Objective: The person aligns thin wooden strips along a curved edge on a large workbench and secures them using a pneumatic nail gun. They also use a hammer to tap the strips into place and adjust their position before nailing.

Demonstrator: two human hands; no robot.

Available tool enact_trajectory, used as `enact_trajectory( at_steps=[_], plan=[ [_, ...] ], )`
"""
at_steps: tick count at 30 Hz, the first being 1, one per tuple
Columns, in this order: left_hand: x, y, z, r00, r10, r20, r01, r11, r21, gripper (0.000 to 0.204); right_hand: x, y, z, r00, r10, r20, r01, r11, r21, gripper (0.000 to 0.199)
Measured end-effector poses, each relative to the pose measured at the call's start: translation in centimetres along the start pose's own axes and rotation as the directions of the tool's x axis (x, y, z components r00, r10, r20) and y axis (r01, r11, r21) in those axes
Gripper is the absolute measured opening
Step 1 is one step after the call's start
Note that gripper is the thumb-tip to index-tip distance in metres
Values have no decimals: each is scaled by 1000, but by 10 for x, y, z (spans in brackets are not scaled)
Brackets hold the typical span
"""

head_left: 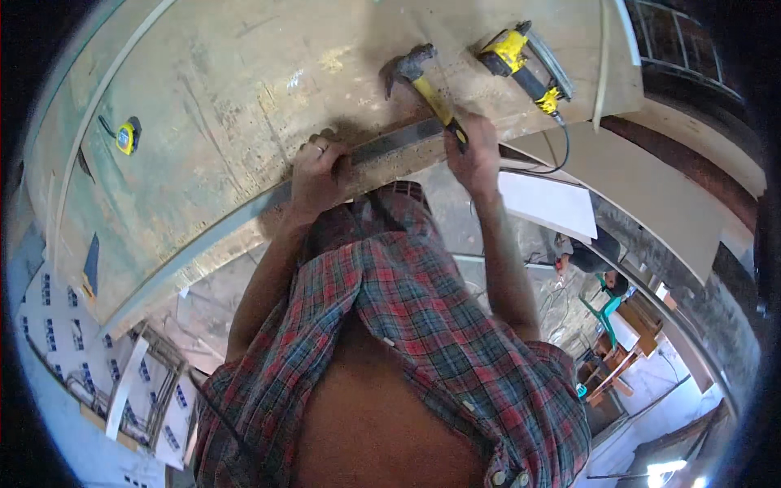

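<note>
Against the right hand [477, 156] rests a hammer [435, 99].

Part of a gray strip [399, 140] is covered by the left hand [318, 175] at the near edge of the table [220, 106]. Whether the hammer [431, 96] is gripped by the right hand [475, 154] cannot be told; near that wrist, a hose [567, 146] is lost to view. The table's far edge is cut off above.
</note>
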State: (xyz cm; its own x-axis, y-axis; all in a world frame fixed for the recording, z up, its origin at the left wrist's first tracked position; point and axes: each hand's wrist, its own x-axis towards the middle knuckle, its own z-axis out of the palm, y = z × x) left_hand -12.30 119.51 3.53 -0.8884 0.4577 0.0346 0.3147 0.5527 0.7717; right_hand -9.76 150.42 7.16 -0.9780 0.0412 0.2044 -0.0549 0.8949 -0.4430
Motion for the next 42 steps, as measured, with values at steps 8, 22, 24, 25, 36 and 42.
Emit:
enact_trajectory(
  at_steps=[8, 22, 24, 25, 36, 42],
  plan=[
    [56, 33, 24, 998, -27, 53, 17, 983, 181, 23, 26, 45, 22, 931, 160, 327, -201, 975, 96, 55],
    [43, 16, 36, 999, 32, 33, -40, 961, 272, 23, -6, 38, -73, 777, 272, 568, -453, 868, 204, 24],
    [43, 13, 38, 999, 38, 35, -46, 962, 270, 23, -14, 43, -66, 772, 257, 581, -457, 860, 227, 21],
    [43, 14, 36, 999, 46, 28, -52, 963, 264, 23, -24, 52, -56, 876, 109, 469, -289, 898, 331, 20],
    [34, 11, 41, 998, 62, 22, -65, 960, 272, 29, -62, 61, -66, 848, 17, 530, -116, 981, 155, 20],
    [40, 12, 35, 998, 26, 60, -42, 955, 294, 27, -44, 39, -52, 818, 180, 546, -280, 954, 106, 19]
  ],
)
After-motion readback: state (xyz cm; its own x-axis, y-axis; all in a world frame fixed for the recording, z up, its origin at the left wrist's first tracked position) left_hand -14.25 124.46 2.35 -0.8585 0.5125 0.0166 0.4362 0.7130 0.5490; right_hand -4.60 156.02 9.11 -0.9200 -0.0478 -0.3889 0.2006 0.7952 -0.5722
